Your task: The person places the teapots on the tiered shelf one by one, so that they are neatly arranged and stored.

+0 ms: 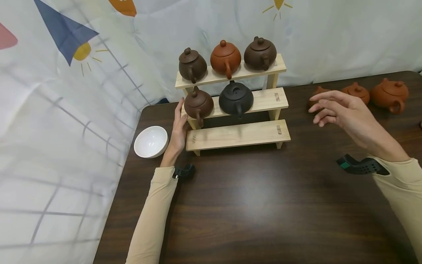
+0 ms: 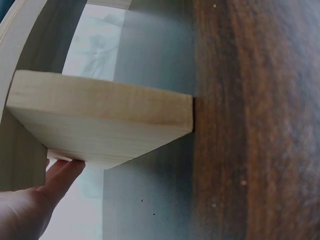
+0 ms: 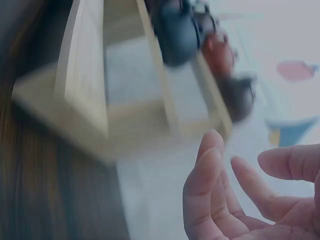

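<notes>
A three-step wooden stand (image 1: 237,136) holds teapots on its upper two steps. My left hand (image 1: 178,134) rests against the stand's left end, its fingers (image 2: 64,176) extended on the wood in the left wrist view. Closest to it is a reddish-brown teapot (image 1: 199,104), with a black teapot (image 1: 236,98) beside that on the middle step. Along the top sit a dark brown teapot (image 1: 192,65), an orange-red teapot (image 1: 225,58) and another dark brown teapot (image 1: 260,55). My right hand (image 1: 349,113) hovers in the air right of the stand, fingers loosely bent around nothing.
Behind the right hand, orange clay teapots (image 1: 389,94) stand along the table's back right, one partly hidden by the fingers. A white bowl (image 1: 151,142) sits left of my left hand. A printed white curtain (image 1: 158,44) hangs behind and along the left of the dark table (image 1: 263,220).
</notes>
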Motion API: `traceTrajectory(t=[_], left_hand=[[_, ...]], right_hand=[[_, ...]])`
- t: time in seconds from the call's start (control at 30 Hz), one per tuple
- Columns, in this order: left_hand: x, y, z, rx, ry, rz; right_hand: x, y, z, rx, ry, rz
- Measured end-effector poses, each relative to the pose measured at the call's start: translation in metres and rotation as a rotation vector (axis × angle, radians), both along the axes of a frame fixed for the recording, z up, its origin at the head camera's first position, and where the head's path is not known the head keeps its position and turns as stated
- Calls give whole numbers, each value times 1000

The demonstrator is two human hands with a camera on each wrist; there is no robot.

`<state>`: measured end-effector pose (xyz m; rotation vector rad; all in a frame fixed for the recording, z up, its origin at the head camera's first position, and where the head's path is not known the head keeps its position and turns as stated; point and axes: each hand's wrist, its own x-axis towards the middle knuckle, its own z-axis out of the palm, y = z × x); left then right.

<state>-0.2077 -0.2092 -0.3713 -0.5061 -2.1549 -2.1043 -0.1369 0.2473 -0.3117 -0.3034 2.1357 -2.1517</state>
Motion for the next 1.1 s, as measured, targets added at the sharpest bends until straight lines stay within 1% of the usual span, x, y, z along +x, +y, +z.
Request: traceTrajectory(t=[0.1, 0.2, 0.23, 0.33, 0.4, 0.47, 0.57, 0.67, 0.83, 1.0, 1.1], left_hand=[[0, 0, 0, 7, -7, 6], [1, -1, 1, 9, 2, 10], [1, -2, 1, 10, 6, 9], [2, -4, 1, 3, 15, 11], [2, -4, 0, 6, 18, 9], [2, -3, 0, 9, 17, 5], [1, 0, 0, 15, 14, -4], [0, 1, 0, 16, 13, -10], [0, 2, 0, 21, 14, -8], [1, 2, 0, 21, 10, -8], [1, 2, 0, 23, 12, -7]], right_hand=[[2, 29, -9, -15, 11, -60], [4, 49, -16, 19, 21, -122], [4, 54, -18, 42, 17, -144], [3, 62, -25, 184, -21, -215], [1, 64, -32, 274, -52, -230], [-1, 66, -39, 333, -85, -217], [-3, 68, -49, 354, -125, -169], [-5, 66, -54, 368, -156, -131], [-13, 58, -57, 389, -195, -85], [-18, 49, -59, 385, -215, -65], [-21, 46, -60, 363, -228, -52]])
